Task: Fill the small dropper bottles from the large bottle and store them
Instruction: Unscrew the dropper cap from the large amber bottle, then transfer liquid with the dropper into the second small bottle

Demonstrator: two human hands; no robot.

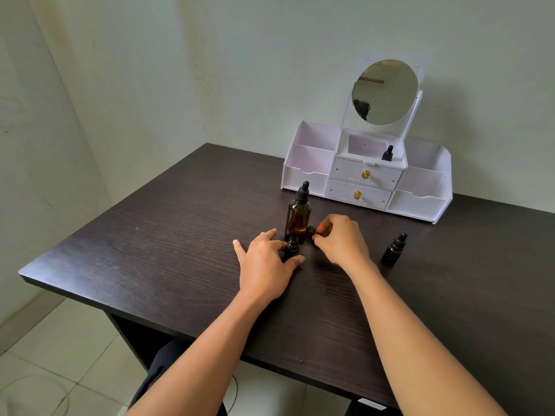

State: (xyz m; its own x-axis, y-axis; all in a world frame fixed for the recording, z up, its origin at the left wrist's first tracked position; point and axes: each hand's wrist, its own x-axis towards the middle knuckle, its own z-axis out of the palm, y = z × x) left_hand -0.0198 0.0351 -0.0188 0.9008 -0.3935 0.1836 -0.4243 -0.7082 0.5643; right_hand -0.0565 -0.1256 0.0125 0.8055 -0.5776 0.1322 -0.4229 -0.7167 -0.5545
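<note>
A large amber dropper bottle [298,216] with a black dropper cap stands upright mid-table. Just in front of it, my left hand [264,264] holds a small dark bottle [291,248] between thumb and forefinger; its neck is uncapped. My right hand [341,240] pinches a small black dropper cap [311,230] beside the large bottle. Another small capped dropper bottle [394,250] stands to the right. A third small capped bottle [387,154] sits in the top middle compartment of the white organizer [312,175].
The white organizer with two gold-knobbed drawers [365,175] and a round mirror [385,92] stands at the back of the dark wood table [168,235], against the wall. The table's front edge runs close to my lap; tiled floor lies at left.
</note>
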